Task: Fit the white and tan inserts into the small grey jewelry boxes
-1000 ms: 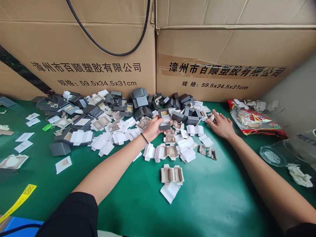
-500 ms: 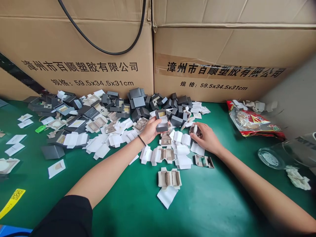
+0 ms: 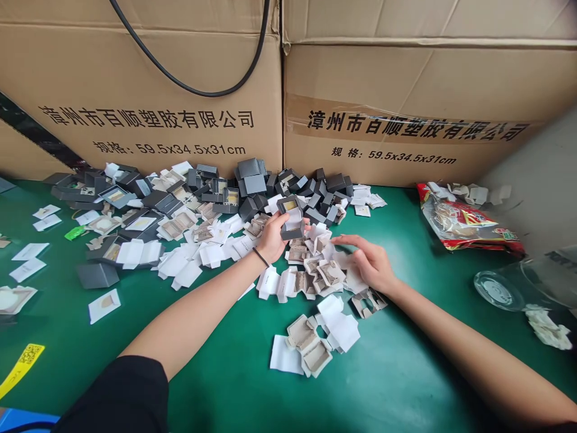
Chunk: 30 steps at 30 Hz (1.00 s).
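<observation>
My left hand (image 3: 272,239) is closed round a small dark grey box (image 3: 294,231), held tilted above the heap with its open, pale inside showing. My right hand (image 3: 370,263) is open, the index finger stretched out to the left over folded paper inserts (image 3: 330,272); nothing shows in its grip. White and grey-brown inserts lie loosely overlapped between the two hands. Closer to me, an unfolded grey-brown insert (image 3: 311,346) rests beside a white folded piece (image 3: 340,325). A cut-out card piece (image 3: 368,302) is just below the right hand.
Dark grey boxes (image 3: 250,174) are heaped along two large cartons (image 3: 180,72). White papers (image 3: 27,263) lie at left, near a yellow label strip (image 3: 22,368). At right are a red food packet (image 3: 469,222), a clear glass jar (image 3: 500,288) and crumpled tissue (image 3: 547,328). A black cable (image 3: 211,94) hangs above.
My right hand has moved slightly towards me and its fingers have spread. Inserts beneath it have shifted; the front insert has turned, with a white piece now beside it. The held box has tilted.
</observation>
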Motion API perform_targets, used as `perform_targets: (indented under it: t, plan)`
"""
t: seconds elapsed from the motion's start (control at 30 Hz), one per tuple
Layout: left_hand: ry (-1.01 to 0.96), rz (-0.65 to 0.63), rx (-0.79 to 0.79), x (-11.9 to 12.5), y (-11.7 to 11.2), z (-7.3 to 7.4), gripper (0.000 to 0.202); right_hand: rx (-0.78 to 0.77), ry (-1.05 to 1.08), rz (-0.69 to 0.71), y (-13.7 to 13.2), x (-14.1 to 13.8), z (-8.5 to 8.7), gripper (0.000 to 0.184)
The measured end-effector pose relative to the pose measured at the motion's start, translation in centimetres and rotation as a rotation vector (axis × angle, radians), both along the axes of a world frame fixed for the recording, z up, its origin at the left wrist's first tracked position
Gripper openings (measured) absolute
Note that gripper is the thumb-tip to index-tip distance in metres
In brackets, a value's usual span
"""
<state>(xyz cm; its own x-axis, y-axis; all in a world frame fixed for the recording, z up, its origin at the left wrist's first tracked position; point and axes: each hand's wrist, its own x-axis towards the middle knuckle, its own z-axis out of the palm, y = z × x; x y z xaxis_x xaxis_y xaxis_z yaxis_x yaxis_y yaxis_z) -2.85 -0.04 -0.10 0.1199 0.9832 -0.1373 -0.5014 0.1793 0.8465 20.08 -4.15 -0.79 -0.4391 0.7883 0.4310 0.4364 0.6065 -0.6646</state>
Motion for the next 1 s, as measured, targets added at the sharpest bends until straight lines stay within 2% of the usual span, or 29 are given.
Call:
perform_targets:
  t: [0.07,0.13,0.2,0.3,0.37,0.47,0.63,0.77,0.9,1.0]
  plan:
    - [0.002,0.005,-0.003,0.0,-0.1,0.1,0.028,0.073,0.029,-0.243,1.0,0.3,0.3,0.036]
    - [0.002,0.022,0.000,-0.1,0.0,0.1,0.028,0.178,-0.020,-0.368,2.7,0.3,1.0,0.030]
    - [-0.004,0.060,0.010,-0.3,0.2,0.0,0.029,0.241,-0.154,-0.306,4.6,-0.5,1.9,0.028]
    - [-0.021,0.127,0.020,-0.6,0.5,-0.4,0.029,0.272,-0.482,-0.103,7.0,-2.7,2.8,0.021]
    - [-0.020,0.153,0.018,-0.8,0.7,-0.6,0.028,0.299,-0.654,-0.073,7.9,-4.0,2.9,0.021]
    - [0.011,0.167,0.005,-0.8,0.7,-0.6,0.027,0.303,-0.704,-0.082,8.2,-4.9,2.6,0.021]
    - [0.046,0.179,-0.024,-0.5,0.4,-0.1,0.027,0.267,-0.459,-0.168,8.7,-2.8,2.8,0.019]
    - [0.043,0.175,-0.012,-0.3,0.2,0.3,0.026,0.140,-0.138,-0.319,11.0,-0.9,3.7,0.027]
    - [0.063,0.168,-0.006,-0.2,0.1,0.5,0.026,-0.027,0.221,-0.348,13.8,-1.9,3.5,0.042]
    - [0.074,0.169,-0.004,-0.3,0.1,0.5,0.025,0.003,0.447,-0.338,15.1,-3.0,3.4,0.045]
